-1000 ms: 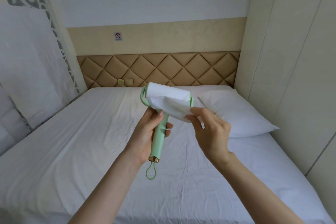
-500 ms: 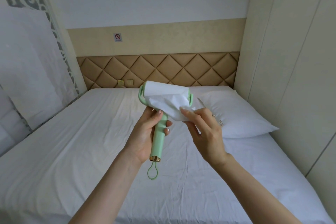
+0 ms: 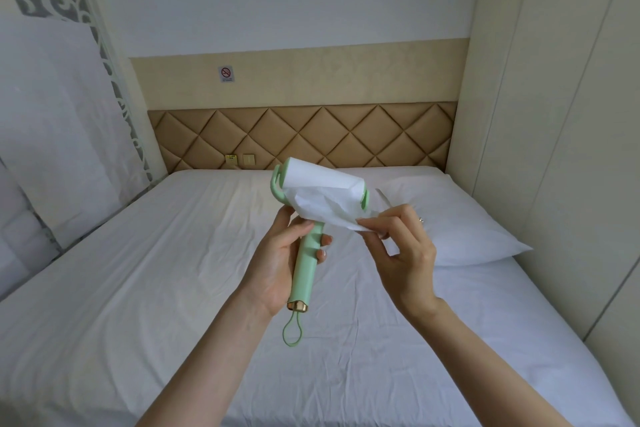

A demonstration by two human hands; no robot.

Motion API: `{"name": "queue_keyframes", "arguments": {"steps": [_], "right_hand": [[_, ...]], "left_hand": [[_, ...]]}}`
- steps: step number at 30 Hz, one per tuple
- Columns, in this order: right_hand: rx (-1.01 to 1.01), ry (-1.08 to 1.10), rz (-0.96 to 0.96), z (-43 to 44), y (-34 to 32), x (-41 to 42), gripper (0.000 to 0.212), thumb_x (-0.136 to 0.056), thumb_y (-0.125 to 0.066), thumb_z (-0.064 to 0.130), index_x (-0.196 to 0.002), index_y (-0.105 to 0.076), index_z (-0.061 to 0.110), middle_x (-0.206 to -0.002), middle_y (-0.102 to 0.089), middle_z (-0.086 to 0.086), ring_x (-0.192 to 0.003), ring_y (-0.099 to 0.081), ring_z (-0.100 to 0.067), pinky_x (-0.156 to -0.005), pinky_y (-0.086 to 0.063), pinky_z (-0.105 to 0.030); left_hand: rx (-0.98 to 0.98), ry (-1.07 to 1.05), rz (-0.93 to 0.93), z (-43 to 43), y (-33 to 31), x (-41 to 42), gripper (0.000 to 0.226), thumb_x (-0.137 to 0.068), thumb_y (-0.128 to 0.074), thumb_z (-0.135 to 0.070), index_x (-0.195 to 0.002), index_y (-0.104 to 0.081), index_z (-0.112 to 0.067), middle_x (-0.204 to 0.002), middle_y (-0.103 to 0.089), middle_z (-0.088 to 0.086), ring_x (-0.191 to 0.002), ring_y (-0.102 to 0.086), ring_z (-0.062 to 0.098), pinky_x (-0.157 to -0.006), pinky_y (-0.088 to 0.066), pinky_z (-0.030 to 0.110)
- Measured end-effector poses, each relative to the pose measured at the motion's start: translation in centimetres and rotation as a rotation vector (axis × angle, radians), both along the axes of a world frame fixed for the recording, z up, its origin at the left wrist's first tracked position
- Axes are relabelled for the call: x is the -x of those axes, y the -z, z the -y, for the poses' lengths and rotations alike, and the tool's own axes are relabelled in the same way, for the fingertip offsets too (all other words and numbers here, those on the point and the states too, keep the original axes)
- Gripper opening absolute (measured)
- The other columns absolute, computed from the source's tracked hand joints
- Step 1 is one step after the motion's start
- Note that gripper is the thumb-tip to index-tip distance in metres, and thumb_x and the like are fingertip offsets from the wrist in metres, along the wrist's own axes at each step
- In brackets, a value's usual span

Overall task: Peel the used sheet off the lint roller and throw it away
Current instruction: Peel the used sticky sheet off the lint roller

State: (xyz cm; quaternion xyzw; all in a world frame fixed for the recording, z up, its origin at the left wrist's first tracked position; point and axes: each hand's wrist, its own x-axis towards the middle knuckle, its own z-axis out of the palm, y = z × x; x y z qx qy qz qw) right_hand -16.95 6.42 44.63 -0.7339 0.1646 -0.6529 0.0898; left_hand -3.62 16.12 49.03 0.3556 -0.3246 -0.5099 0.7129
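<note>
A mint-green lint roller (image 3: 304,263) with a white paper roll at its head is held upright over the bed. My left hand (image 3: 277,263) is wrapped around its handle. A crumpled white used sheet (image 3: 325,208) hangs partly peeled from the roll, still attached along the top. My right hand (image 3: 398,253) pinches the sheet's lower right corner between thumb and fingers, just right of the roller head. A green loop dangles below the handle's gold end cap.
A wide bed with a white sheet (image 3: 156,288) fills the room below my arms. A white pillow (image 3: 460,218) lies at the right by the quilted tan headboard (image 3: 311,135). Cream wardrobe panels (image 3: 554,114) close the right side. No bin is in view.
My right hand shifted its grip on the sheet and has drawn the loose corner down and to the right. The roller tilted slightly; my left hand kept its hold.
</note>
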Motion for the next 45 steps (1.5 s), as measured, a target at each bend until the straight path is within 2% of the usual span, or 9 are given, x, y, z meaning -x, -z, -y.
{"name": "queue_keyframes", "arguments": {"steps": [9, 14, 18, 22, 27, 30, 38, 42, 45], "right_hand": [[-0.007, -0.008, 0.030, -0.5, -0.3, 0.3, 0.002, -0.077, -0.066, 0.000, -0.077, -0.068, -0.001, -0.089, -0.058, -0.011, -0.074, -0.048, 0.004, -0.066, -0.041, -0.006], [-0.013, -0.032, 0.043, -0.8, -0.5, 0.4, 0.003, -0.078, -0.064, -0.001, -0.075, -0.065, -0.001, -0.094, -0.066, -0.013, -0.064, -0.054, -0.007, -0.061, -0.046, -0.012], [-0.009, -0.059, 0.056, -1.1, -0.7, 0.5, 0.005, -0.078, -0.062, 0.000, -0.074, -0.062, 0.000, -0.097, -0.068, -0.010, -0.061, -0.055, -0.008, -0.063, -0.044, -0.009], [-0.036, -0.107, 0.071, -1.3, -0.7, 0.5, 0.007, -0.078, -0.061, -0.001, -0.072, -0.057, 0.001, -0.101, -0.069, -0.005, -0.061, -0.061, -0.013, -0.058, -0.049, -0.016], [-0.079, -0.173, 0.091, -1.7, -0.9, 0.7, 0.025, -0.082, -0.058, -0.005, -0.082, -0.052, 0.019, -0.101, -0.070, -0.003, -0.067, -0.072, -0.015, -0.054, -0.058, -0.028], [-0.105, -0.169, 0.094, -2.0, -1.1, 0.8, 0.038, -0.078, -0.058, -0.017, -0.086, -0.054, 0.021, -0.091, -0.067, 0.004, -0.078, -0.072, -0.007, -0.061, -0.057, -0.022], [-0.141, -0.183, 0.068, -1.7, -1.4, 0.8, 0.029, -0.082, -0.050, -0.002, -0.104, -0.060, 0.014, -0.085, -0.060, -0.003, -0.073, -0.063, -0.008, -0.061, -0.054, -0.033], [-0.152, -0.150, -0.014, -1.5, -1.4, 0.8, 0.032, -0.081, -0.060, 0.013, -0.113, -0.062, 0.007, -0.088, -0.055, -0.010, -0.075, -0.051, -0.008, -0.069, -0.042, -0.010], [-0.160, -0.130, -0.042, -1.3, -1.3, 0.7, 0.037, -0.081, -0.066, 0.021, -0.115, -0.062, 0.008, -0.090, -0.054, -0.013, -0.077, -0.049, -0.005, -0.070, -0.039, -0.007]], "left_hand": [[0.005, -0.029, -0.037, -0.1, 0.0, -0.1, 0.036, -0.083, -0.051, 0.000, -0.115, -0.049, -0.018, -0.096, -0.055, 0.005, -0.060, -0.062, 0.017, -0.048, -0.048, 0.022], [-0.017, -0.082, -0.053, -0.3, -0.1, -0.1, 0.062, -0.075, -0.060, -0.004, -0.132, -0.040, -0.015, -0.103, -0.058, 0.012, -0.063, -0.067, 0.022, -0.048, -0.051, 0.025], [-0.037, -0.090, -0.071, -0.4, -0.2, -0.1, 0.038, -0.083, -0.054, -0.002, -0.120, -0.046, -0.009, -0.091, -0.057, 0.011, -0.058, -0.063, 0.020, -0.046, -0.047, 0.023], [-0.036, -0.074, -0.025, -0.4, -0.3, 0.1, 0.014, -0.086, -0.051, -0.004, -0.100, -0.054, -0.004, -0.082, -0.057, 0.007, -0.057, -0.058, 0.016, -0.046, -0.045, 0.021], [-0.040, -0.068, -0.015, -0.5, -0.4, 0.2, 0.010, -0.085, -0.052, -0.005, -0.095, -0.055, -0.004, -0.081, -0.058, 0.007, -0.057, -0.057, 0.015, -0.046, -0.045, 0.021], [-0.041, -0.079, -0.009, -0.4, -0.3, 0.3, 0.013, -0.087, -0.052, -0.005, -0.099, -0.052, -0.004, -0.084, -0.056, 0.007, -0.057, -0.057, 0.015, -0.046, -0.044, 0.021], [-0.033, -0.084, 0.019, -0.4, -0.2, 0.5, 0.007, -0.088, -0.048, -0.003, -0.093, -0.054, -0.004, -0.081, -0.056, 0.007, -0.058, -0.055, 0.015, -0.046, -0.043, 0.020], [-0.031, -0.102, 0.011, -0.3, -0.4, 0.3, 0.009, -0.089, -0.048, -0.004, -0.097, -0.052, -0.004, -0.081, -0.056, 0.008, -0.059, -0.055, 0.016, -0.046, -0.043, 0.020], [-0.035, -0.108, 0.019, -0.2, -0.2, 0.2, 0.009, -0.089, -0.048, -0.005, -0.098, -0.052, -0.004, -0.083, -0.056, 0.009, -0.062, -0.054, 0.017, -0.046, -0.043, 0.021]]}}
